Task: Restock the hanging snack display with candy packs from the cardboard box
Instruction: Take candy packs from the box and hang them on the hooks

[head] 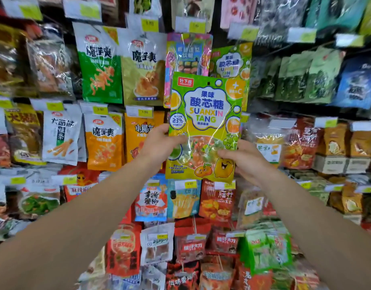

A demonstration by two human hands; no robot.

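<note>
- Left hand point(159, 143) grips the candy pack point(205, 122) by its left edge
- Right hand point(245, 158) pinches its lower right corner
- Pack upright before the snack display point(100, 65)

Candy pack point(205, 124): glossy plastic film, crinkled.

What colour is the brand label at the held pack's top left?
Red label, white characters; head view.

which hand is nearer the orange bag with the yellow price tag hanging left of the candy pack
Left. The left hand grips the candy pack's left edge, right beside the orange bag. The right hand holds the pack's lower right corner, on the far side from that bag.
</note>
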